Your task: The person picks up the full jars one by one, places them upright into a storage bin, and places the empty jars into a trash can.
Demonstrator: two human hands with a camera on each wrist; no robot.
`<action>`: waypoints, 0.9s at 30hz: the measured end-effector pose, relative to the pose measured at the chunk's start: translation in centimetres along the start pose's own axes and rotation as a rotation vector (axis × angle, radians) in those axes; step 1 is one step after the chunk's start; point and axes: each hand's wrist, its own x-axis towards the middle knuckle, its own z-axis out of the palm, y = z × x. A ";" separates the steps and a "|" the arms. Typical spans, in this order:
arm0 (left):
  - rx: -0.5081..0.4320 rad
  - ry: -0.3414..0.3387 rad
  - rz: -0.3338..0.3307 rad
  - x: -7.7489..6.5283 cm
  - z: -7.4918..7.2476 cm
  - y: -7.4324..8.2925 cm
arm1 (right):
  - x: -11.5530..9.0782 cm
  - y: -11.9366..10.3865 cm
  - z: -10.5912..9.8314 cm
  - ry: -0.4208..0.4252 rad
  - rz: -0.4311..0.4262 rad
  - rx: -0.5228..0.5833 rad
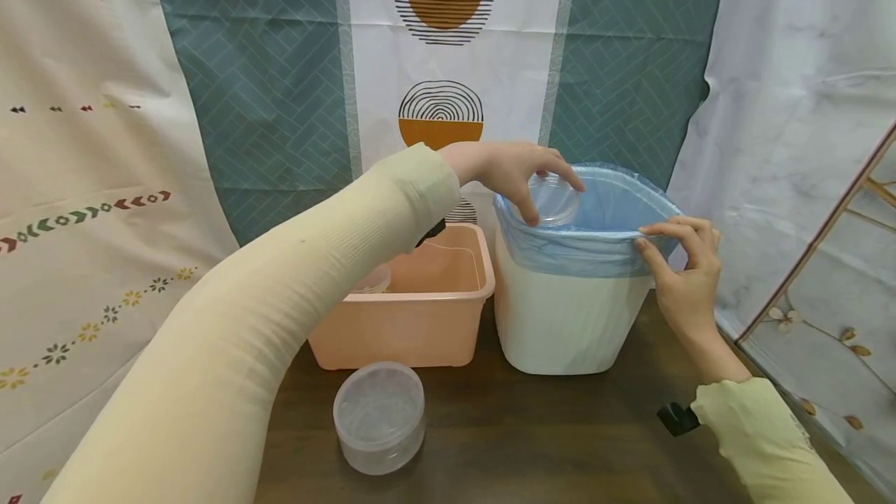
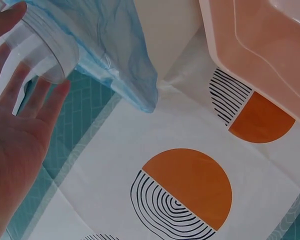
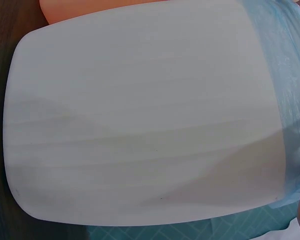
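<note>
My left hand (image 1: 511, 173) grips a clear round plastic container (image 1: 555, 202) over the near left rim of the white bin (image 1: 570, 325). In the left wrist view, the fingers (image 2: 37, 100) spread around the container's side (image 2: 47, 45). A blue bag (image 1: 623, 201) lines the bin and folds over its rim. With thumb and fingertips, my right hand (image 1: 689, 271) pinches the bag's edge at the front right rim. The right wrist view shows mostly the bin's side (image 3: 140, 115) and the bag's overhang (image 3: 285, 90).
A peach plastic tub (image 1: 406, 333) stands left of the bin, with a clear container (image 1: 374, 280) inside it, partly behind my left sleeve. Another clear round container (image 1: 379, 418) sits on the dark wooden table (image 1: 532, 442) in front. Patterned cloths (image 1: 280, 84) hang behind and at the sides.
</note>
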 end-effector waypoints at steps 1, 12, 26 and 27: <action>0.000 0.001 0.001 0.0 0.0 0.0 | 0.0 0.1 0.0 0.001 0.000 0.001; -0.020 -0.029 -0.036 -0.1 -0.1 0.2 | 0.0 0.1 0.0 0.000 0.005 -0.009; -0.017 -0.022 -0.030 0.4 -0.1 0.0 | 0.0 0.1 0.0 0.008 0.010 -0.001; -0.018 -0.022 -0.030 0.4 -0.1 0.0 | 0.0 0.2 0.0 0.008 0.012 0.000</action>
